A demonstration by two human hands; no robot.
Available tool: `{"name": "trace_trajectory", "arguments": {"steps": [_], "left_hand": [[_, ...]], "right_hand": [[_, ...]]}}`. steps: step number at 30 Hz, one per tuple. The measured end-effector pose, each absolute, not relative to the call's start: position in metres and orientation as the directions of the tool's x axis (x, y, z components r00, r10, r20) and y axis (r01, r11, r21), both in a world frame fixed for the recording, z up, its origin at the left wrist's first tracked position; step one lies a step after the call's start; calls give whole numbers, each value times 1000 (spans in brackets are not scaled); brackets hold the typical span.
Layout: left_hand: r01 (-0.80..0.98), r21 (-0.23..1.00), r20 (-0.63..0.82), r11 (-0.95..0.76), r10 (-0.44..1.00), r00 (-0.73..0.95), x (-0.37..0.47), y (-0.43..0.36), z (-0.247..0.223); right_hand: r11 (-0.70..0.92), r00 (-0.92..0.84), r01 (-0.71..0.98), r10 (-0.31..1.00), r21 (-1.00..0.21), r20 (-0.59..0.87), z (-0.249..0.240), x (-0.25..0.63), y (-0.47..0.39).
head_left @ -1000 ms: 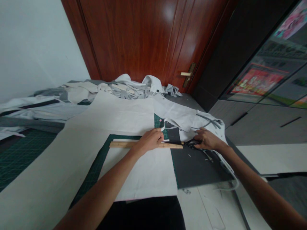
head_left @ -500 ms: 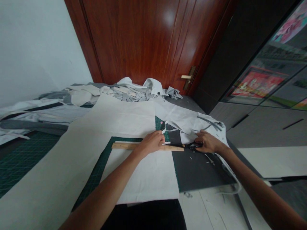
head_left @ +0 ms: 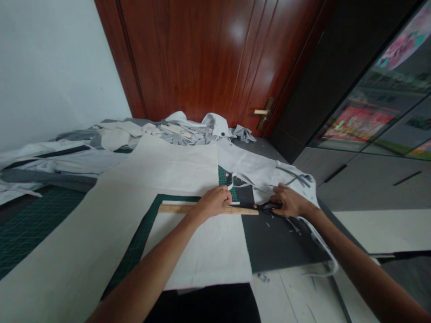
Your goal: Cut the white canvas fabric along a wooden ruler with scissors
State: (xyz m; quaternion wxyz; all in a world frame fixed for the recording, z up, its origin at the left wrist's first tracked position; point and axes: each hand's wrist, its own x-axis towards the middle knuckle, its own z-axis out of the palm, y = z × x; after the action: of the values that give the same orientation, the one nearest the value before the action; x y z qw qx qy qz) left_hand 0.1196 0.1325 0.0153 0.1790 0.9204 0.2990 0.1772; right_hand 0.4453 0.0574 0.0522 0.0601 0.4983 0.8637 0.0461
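My left hand [head_left: 215, 201] is closed above a wooden ruler [head_left: 175, 208], its fingers pinched on a thin white fabric strip [head_left: 232, 185] that curls up by the thumb. The ruler lies across a white fabric panel [head_left: 205, 251] near its upper edge. In my right hand [head_left: 288, 202] are black-handled scissors [head_left: 269, 206], held low at the right end of the ruler. Their blades point left towards my left hand and are partly hidden, so I cannot tell how far apart they are.
A larger cream fabric piece [head_left: 111, 202] spreads over the green cutting mat [head_left: 43, 220]. Fabric scraps [head_left: 185, 133] pile up along the door [head_left: 195, 58]. White cloth [head_left: 245, 159] with grey strips lies beyond my right hand. Small offcuts dot the dark tabletop [head_left: 283, 246].
My right hand and the scissors have shifted slightly left along the ruler. My left hand stays in place on the fabric. The view has tilted a little.
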Motion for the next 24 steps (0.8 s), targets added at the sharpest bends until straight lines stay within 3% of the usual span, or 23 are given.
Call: {"name": "trace_trajectory", "arguments": {"steps": [24], "left_hand": [[506, 423, 202, -752, 622, 756, 120, 128, 21]], "right_hand": [[476, -463, 862, 879, 177, -112, 47, 442, 61]]}}
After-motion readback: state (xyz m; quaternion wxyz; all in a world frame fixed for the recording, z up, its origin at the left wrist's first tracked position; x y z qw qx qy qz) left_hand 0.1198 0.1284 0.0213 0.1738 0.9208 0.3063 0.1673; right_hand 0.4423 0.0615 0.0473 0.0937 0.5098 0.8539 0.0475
